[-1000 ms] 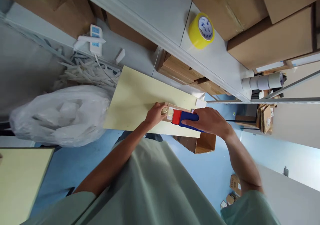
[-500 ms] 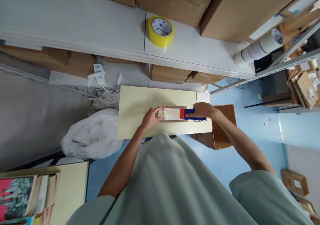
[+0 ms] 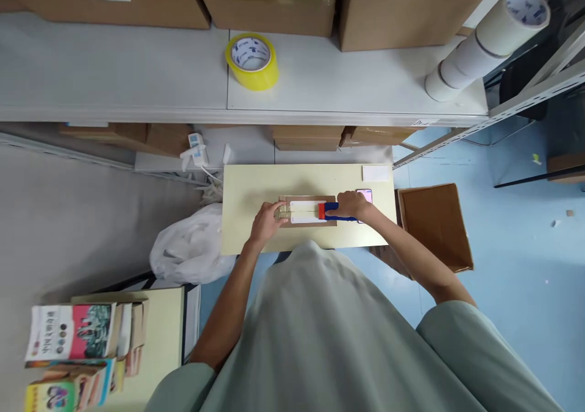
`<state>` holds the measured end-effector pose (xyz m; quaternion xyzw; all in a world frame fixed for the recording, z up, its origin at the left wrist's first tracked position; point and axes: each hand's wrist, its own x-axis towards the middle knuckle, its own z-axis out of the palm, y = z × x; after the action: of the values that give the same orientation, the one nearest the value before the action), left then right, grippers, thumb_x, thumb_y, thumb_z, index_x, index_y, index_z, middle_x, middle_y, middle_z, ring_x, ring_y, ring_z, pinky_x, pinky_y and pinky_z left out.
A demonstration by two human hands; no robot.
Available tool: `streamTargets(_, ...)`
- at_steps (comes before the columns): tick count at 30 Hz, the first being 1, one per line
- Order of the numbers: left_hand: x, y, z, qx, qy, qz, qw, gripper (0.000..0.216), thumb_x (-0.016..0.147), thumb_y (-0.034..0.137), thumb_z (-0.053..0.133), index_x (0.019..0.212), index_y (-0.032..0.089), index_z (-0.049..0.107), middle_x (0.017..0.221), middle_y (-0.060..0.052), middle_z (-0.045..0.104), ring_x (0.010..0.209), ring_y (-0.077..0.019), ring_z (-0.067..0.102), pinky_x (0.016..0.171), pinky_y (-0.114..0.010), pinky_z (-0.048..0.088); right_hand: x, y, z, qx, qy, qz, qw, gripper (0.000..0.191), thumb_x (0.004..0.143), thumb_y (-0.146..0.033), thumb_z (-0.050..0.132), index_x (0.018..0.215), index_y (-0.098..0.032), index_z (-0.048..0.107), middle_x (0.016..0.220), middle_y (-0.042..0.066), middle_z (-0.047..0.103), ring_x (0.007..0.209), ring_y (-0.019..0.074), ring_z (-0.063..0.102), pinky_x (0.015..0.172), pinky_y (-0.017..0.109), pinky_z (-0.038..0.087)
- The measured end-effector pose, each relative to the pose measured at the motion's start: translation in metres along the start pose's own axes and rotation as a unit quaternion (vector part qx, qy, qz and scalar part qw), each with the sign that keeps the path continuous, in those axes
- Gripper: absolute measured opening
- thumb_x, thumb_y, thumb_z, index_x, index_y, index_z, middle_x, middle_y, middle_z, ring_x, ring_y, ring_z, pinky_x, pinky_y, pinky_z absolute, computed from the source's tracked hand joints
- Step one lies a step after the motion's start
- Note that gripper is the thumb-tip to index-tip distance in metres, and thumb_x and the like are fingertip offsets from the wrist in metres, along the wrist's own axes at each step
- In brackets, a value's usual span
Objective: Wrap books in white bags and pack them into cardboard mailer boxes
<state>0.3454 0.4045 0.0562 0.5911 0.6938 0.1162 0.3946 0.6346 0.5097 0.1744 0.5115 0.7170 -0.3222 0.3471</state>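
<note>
A flat brown cardboard box (image 3: 307, 223) with two white strips on top lies on the cream table (image 3: 247, 186). My left hand (image 3: 266, 222) grips its left end between thumb and fingers, where shiny clear tape (image 3: 284, 211) shows. In my right hand (image 3: 351, 205) is a red and blue tape dispenser (image 3: 331, 211), its red head against the top of the box towards the right end. A phone (image 3: 365, 196) with a lit screen lies partly hidden under my right hand. Near the far right edge of the table is a white card (image 3: 375, 173).
A grey shelf (image 3: 159, 77) behind holds cardboard boxes, a yellow tape roll (image 3: 252, 61) and stacked white rolls (image 3: 484, 46). An open carton (image 3: 432, 229) stands right of the table. A white plastic bag (image 3: 192, 247) is at left, and books (image 3: 73, 333) lie lower left.
My view has shifted. The tape dispenser in my right hand has moved slightly left along the box, and more of the phone shows. My left hand keeps its grip on the box's end.
</note>
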Motion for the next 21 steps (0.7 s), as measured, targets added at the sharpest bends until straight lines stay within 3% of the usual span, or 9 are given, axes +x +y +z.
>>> streamTargets(2,-0.001,0.007,0.011,-0.006,0.033,-0.003,0.999,0.082,0.085,0.026,0.084,0.160,0.025,0.052,0.155,-0.019,0.054,0.145,-0.0374,0.059,0.125,-0.052,0.048,0.004,0.001,0.003,0.002,0.003,-0.009,1.000,0.063,0.101,-0.067,0.066,0.129,-0.011,0.075,0.125,0.025,0.079,0.117,0.0365,0.077,0.089,0.037,0.056)
streamTargets(4,0.001,0.018,0.030,-0.023,0.068,-0.033,0.997,0.108,0.086,0.041,0.087,0.173,0.020,0.028,0.175,-0.027,0.033,0.167,-0.0436,0.029,0.134,-0.058,0.034,0.008,0.003,0.008,0.005,0.009,-0.015,1.000,0.059,0.102,-0.064,0.066,0.128,-0.012,0.076,0.126,0.025,0.079,0.117,0.0359,0.077,0.090,0.035,0.055)
streamTargets(7,0.008,0.037,0.064,-0.038,0.086,-0.128,0.987,0.135,0.086,0.071,0.080,0.176,0.008,0.003,0.182,-0.035,0.005,0.172,-0.0493,0.004,0.137,-0.064,0.022,0.013,0.004,0.014,0.009,0.018,-0.023,1.000,0.054,0.103,-0.061,0.064,0.128,-0.015,0.077,0.123,0.021,0.080,0.116,0.0343,0.077,0.090,0.034,0.055)
streamTargets(11,0.016,0.051,0.094,0.054,0.131,-0.166,0.976,0.149,0.085,0.092,0.062,0.172,-0.009,-0.005,0.180,-0.041,-0.004,0.172,-0.0505,-0.002,0.138,-0.063,0.013,0.015,0.007,0.018,0.009,0.028,-0.025,0.999,0.051,0.103,-0.062,0.064,0.129,-0.020,0.077,0.124,0.018,0.081,0.117,0.0341,0.078,0.089,0.035,0.057)
streamTargets(15,0.019,0.050,0.098,0.116,0.143,-0.169,0.968,0.148,0.089,0.097,0.047,0.169,-0.016,-0.005,0.179,-0.043,-0.002,0.172,-0.0497,0.000,0.138,-0.061,0.013,0.013,0.010,0.016,0.021,0.034,-0.042,0.998,0.050,0.102,-0.061,0.065,0.129,-0.020,0.077,0.127,0.019,0.080,0.120,0.0352,0.077,0.093,0.037,0.057)
streamTargets(21,0.023,0.049,0.095,0.132,0.132,-0.189,0.964,0.150,0.087,0.095,0.054,0.169,-0.016,-0.004,0.179,-0.043,0.002,0.172,-0.0502,0.004,0.138,-0.061,0.013,-0.003,0.040,0.006,0.036,0.024,-0.041,0.998,0.058,0.101,-0.064,0.067,0.130,-0.015,0.075,0.122,0.020,0.081,0.116,0.0350,0.078,0.089,0.035,0.057)
